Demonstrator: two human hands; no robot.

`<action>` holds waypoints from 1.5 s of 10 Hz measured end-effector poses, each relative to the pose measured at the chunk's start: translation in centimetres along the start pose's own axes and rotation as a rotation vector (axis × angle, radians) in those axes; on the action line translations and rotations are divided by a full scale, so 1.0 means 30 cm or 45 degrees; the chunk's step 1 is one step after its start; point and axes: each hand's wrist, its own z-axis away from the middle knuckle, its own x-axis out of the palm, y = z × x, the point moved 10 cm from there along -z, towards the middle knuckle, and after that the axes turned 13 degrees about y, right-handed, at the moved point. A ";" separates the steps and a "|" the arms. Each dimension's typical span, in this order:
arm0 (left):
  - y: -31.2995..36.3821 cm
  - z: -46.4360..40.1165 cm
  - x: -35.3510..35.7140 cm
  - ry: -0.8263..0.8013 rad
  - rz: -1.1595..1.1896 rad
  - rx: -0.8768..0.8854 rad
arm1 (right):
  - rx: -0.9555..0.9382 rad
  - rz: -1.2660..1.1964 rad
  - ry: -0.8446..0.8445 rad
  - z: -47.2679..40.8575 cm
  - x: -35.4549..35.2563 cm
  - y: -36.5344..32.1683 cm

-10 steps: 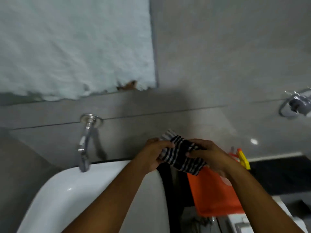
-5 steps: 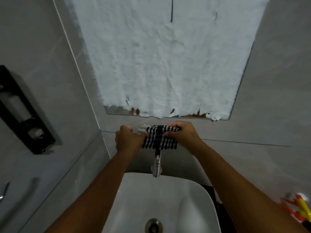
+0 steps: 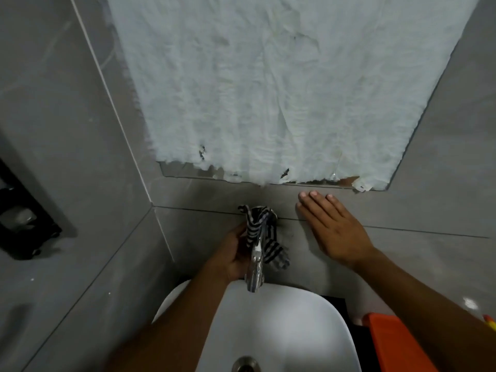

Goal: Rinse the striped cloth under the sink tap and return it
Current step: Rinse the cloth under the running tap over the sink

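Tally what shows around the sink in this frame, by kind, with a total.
Hands: 2, left hand and right hand
Striped cloth: 1
Tap: 1
White sink: 1
Drain: 1
Orange container: 1
Black wall fixture: 1
Total: 8

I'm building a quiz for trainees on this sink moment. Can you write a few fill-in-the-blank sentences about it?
1. The striped cloth is draped over the ____.
2. The left hand is at the cloth, while the right hand is spread ____, away from the cloth.
3. The sink basin below is coloured ____.

Missing words: tap; open; white
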 end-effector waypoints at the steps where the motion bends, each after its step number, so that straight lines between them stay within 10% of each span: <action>1: 0.015 -0.007 0.009 0.029 0.038 0.006 | -0.151 0.120 0.078 0.009 0.031 0.015; 3: 0.265 0.081 0.106 0.630 -1.131 0.812 | -0.201 0.199 0.249 0.009 0.042 0.004; 5: 0.105 0.031 0.059 0.144 -0.492 0.058 | -0.203 0.219 0.260 0.006 0.033 0.006; 6: 0.163 0.068 0.066 0.237 -0.728 0.239 | -0.202 0.232 0.248 0.005 0.030 0.004; 7: 0.183 0.188 0.167 0.570 -1.880 0.947 | -0.189 0.229 0.215 0.007 0.032 0.005; 8: 0.140 0.250 0.129 0.904 -1.950 1.165 | -0.171 0.203 0.213 0.004 0.028 0.002; 9: 0.049 0.150 -0.043 0.321 -0.456 0.557 | -0.173 0.179 0.223 -0.002 0.019 0.004; 10: -0.034 0.160 -0.014 -0.094 0.028 0.140 | -0.173 0.155 0.231 0.001 0.014 -0.002; 12: 0.024 0.306 -0.086 0.630 -0.925 1.128 | -0.181 0.163 0.288 0.005 0.016 0.003; 13: -0.091 0.263 -0.179 0.622 -0.430 0.939 | -0.180 0.178 0.284 0.006 0.018 0.000; 14: -0.225 0.166 -0.123 -0.124 0.457 0.196 | -0.169 0.187 0.269 0.004 0.018 0.000; 15: -0.244 0.196 -0.080 -0.330 0.645 0.095 | -0.176 0.195 0.258 0.007 0.027 0.000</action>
